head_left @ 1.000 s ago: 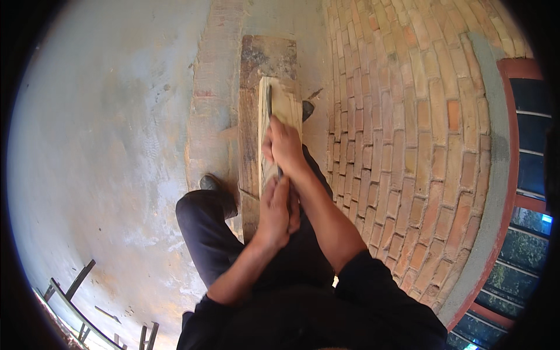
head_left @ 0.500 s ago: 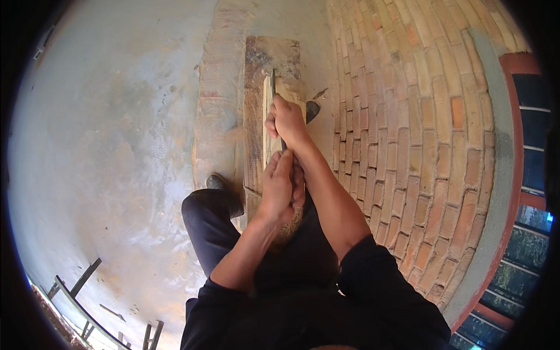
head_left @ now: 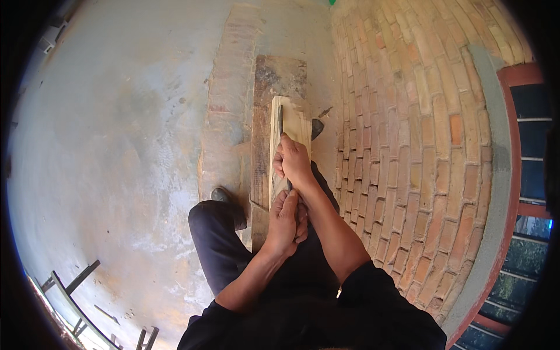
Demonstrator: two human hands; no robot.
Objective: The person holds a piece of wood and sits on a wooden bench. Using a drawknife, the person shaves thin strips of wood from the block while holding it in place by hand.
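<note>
The right hand is clenched around a long dark tool, gripping it partway along, with the blade end running out past the knuckles and lying on a pale wooden board. The left hand sits just behind the right, nearer the body, its fingers folded around the rear end of the same tool; the handle itself is mostly hidden inside the 2 fists, so its shape cannot be told. Both hands rest over the near part of the board, which runs straight away from them.

Under the board, and showing on the left of both hands, lies a darker, rougher plank that reaches further out beyond the board's far end. Left of that plank is a strip of worn brick set in a grey concrete floor.

Right of the hands the ground is brick paving. A dark shoe stands just left of the left hand, beside the plank, and the tip of another shoe shows just right of the board, beyond the right hand. Dark trousers cover the bent legs below the hands.
</note>
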